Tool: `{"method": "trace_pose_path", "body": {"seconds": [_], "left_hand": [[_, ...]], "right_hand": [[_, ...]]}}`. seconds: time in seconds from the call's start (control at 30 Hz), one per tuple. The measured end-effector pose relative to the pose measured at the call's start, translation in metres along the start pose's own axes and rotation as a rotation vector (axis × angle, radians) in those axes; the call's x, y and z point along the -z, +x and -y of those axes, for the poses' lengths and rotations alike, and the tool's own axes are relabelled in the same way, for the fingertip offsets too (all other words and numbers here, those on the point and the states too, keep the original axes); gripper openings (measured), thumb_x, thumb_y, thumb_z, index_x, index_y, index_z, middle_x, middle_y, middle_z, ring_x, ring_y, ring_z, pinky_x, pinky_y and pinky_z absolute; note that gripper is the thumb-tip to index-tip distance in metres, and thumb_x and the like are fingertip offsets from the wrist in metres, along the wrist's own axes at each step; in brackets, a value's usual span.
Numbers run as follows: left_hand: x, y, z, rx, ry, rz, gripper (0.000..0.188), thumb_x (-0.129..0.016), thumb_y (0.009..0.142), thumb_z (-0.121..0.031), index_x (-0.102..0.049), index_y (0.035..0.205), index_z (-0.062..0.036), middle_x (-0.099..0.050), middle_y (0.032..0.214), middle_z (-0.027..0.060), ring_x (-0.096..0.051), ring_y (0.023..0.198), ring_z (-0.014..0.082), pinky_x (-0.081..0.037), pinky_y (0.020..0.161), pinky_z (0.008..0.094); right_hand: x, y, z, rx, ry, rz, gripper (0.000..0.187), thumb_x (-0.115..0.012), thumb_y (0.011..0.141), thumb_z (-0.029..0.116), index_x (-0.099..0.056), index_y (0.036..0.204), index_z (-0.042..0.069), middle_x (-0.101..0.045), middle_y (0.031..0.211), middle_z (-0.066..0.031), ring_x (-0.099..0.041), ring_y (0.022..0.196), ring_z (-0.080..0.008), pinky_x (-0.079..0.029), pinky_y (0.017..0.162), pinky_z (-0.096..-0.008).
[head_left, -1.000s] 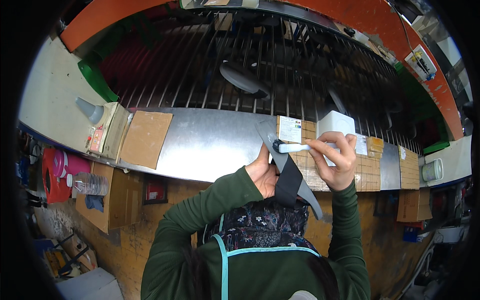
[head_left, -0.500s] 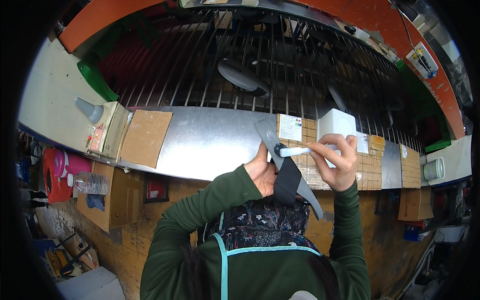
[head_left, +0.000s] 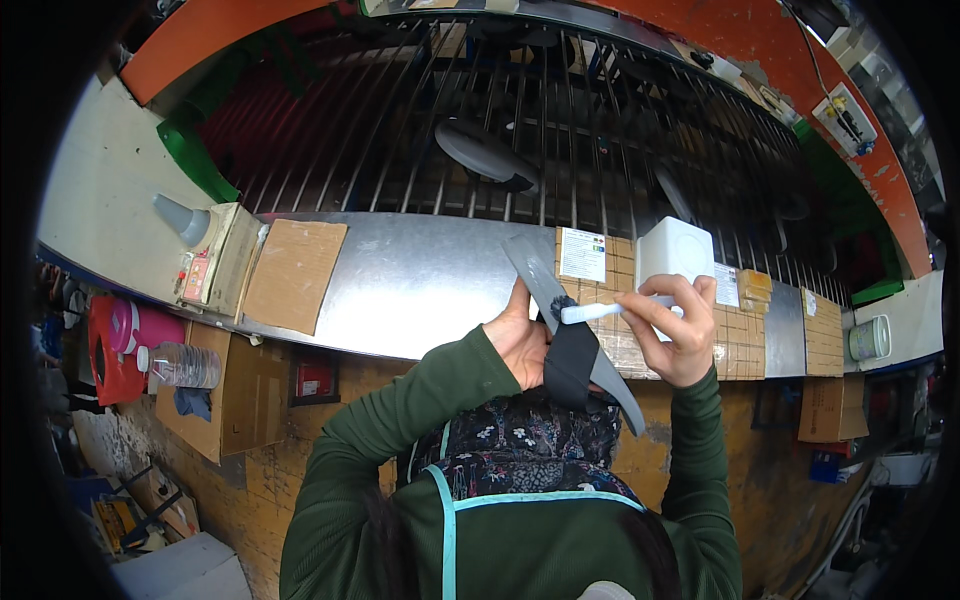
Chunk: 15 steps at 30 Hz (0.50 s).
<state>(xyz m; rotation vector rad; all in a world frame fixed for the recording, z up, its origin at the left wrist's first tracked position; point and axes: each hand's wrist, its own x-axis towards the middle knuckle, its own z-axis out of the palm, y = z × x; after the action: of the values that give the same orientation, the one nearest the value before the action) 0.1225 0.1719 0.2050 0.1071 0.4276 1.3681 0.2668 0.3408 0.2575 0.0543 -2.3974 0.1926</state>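
In my left hand (head_left: pixel 514 348) is a slipper with a grey sole (head_left: pixel 611 382) and a wide black strap (head_left: pixel 573 366), held tilted above the near edge of the bench. The thumb lies along the sole's side; some fingers are hidden behind it. My right hand (head_left: pixel 682 338) pinches the white handle of a small brush (head_left: pixel 592 312). Its dark bristles touch the sole just above the strap. Close behind my right hand stands a white plastic container (head_left: pixel 677 246).
Beyond the metal bench top (head_left: pixel 420 275) run rows of metal rollers (head_left: pixel 545 130) carrying a grey sole (head_left: pixel 485 157). A cardboard sheet (head_left: pixel 296 277) lies at left, a yellow block (head_left: pixel 754 290) at right. A clear bottle (head_left: pixel 185 366) stands on a carton (head_left: pixel 240 395) at lower left.
The slipper has shifted slightly, its upper end a little to the left. The brush has moved slightly down along the sole, still against it.
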Motion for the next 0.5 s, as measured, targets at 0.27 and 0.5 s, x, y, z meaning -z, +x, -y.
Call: {"method": "trace_pose_path", "body": {"seconds": [0.27,0.5], "left_hand": [[-0.001,-0.003,0.000,0.000,0.046,0.002,0.108,-0.023,0.076,-0.086,-0.025,0.148,-0.0060,-0.044,0.141,0.0222,-0.047,0.130,0.0337,-0.042,0.106,0.0506],[0.012,-0.004,0.003,-0.016,-0.032,0.124,0.095,-0.024,0.086,-0.078,-0.032,0.145,-0.0056,-0.050,0.137,0.0188,-0.052,0.126,0.0295,-0.045,0.103,0.0473]], "right_hand": [[0.000,-0.003,0.001,0.008,0.004,-0.003,0.024,-0.080,0.069,0.013,-0.073,0.092,0.018,-0.061,0.083,0.0019,-0.051,0.065,-0.0122,-0.026,0.068,-0.0337],[0.004,-0.004,-0.005,0.050,0.067,0.039,0.022,-0.080,0.070,0.015,-0.075,0.092,0.018,-0.062,0.084,0.0012,-0.051,0.067,-0.0121,-0.028,0.069,-0.0330]]}}
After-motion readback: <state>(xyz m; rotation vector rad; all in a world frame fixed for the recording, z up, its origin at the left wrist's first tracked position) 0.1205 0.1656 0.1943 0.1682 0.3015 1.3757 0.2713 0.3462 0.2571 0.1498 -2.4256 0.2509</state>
